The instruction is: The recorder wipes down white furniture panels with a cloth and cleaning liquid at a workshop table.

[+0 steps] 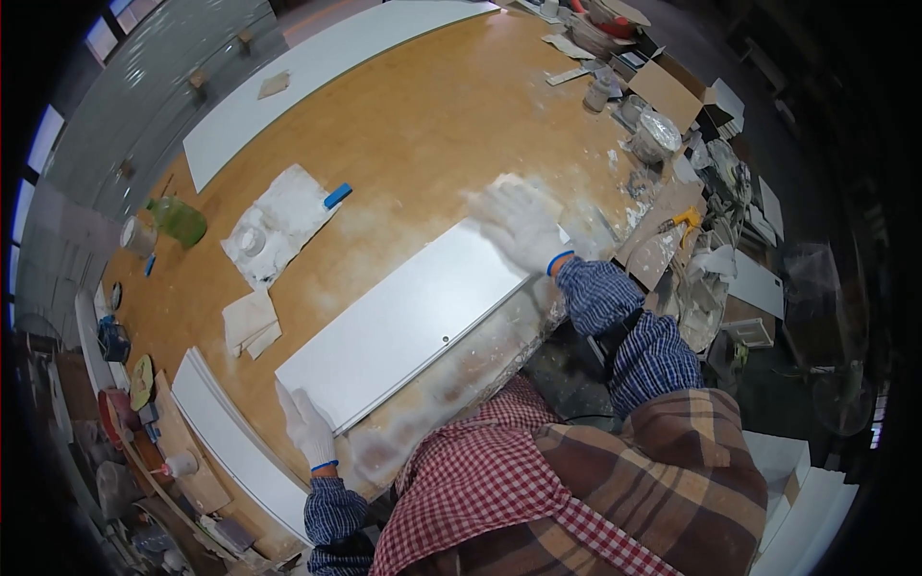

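A long white panel (408,312) lies at a slant on the wooden worktable, with a small round hole near its front edge. My left hand (307,429), in a white glove, rests against the panel's near left end with its fingers stretched out. Over the far right end, my gloved right hand (519,228) presses down, its fingers blurred by motion. A tan sheet of sandpaper (547,200) shows from under that hand; the palm hides the rest. White dust lies around the panel.
Left of the panel are folded tan sheets (252,324), a dusty white cloth (288,216), a blue block (338,196) and a green bottle (179,222). White boards (230,437) lie at the left and far edges. Clutter and a yellow-handled tool (685,219) line the right.
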Demonstrator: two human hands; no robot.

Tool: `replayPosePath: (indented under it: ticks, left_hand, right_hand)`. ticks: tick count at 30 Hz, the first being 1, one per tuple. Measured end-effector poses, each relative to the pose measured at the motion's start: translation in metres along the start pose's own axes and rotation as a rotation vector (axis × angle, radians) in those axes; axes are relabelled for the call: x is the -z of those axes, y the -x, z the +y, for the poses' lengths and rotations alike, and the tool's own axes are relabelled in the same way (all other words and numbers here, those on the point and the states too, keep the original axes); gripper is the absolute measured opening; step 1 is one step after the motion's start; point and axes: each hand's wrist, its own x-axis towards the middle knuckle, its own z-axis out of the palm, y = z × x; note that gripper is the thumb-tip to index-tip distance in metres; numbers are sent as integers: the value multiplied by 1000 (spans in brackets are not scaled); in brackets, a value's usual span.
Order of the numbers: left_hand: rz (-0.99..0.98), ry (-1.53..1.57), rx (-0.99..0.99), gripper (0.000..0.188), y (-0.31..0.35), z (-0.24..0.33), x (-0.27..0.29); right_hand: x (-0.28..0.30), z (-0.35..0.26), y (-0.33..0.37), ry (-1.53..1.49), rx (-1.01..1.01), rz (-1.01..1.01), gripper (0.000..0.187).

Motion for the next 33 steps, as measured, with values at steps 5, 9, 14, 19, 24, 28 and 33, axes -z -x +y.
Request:
replayPosePath:
  ticks: [5,9,14,19,24,28,33]
  left_hand:
    - [-2,0,34,58,4,3,1]
    - [8,49,51,58,7,-3,2]
    - [12,39,5,56,6,-5,2]
    - [-32,2,-52,54,3,-39,5]
    - [-18,261,72,55,5,-17,1]
    - [-8,156,25,55,3,-27,-5]
    - [-122,49,-134,50,9,-37,-2]
  right_hand:
    - [-30,-46,-21,107,-123,-26,48]
    - [-45,-155,-13,-173,274,86,43]
    - [-4,-121,-27,-208,303,-304,37]
    - [9,-7,-6,197,-168,168,24]
    - [-13,-145,-67,19,-230,-469,22]
    - [-20,-195,-28,-220,362,114,23]
    - [-9,-76,-12,-38,13,-218,48]
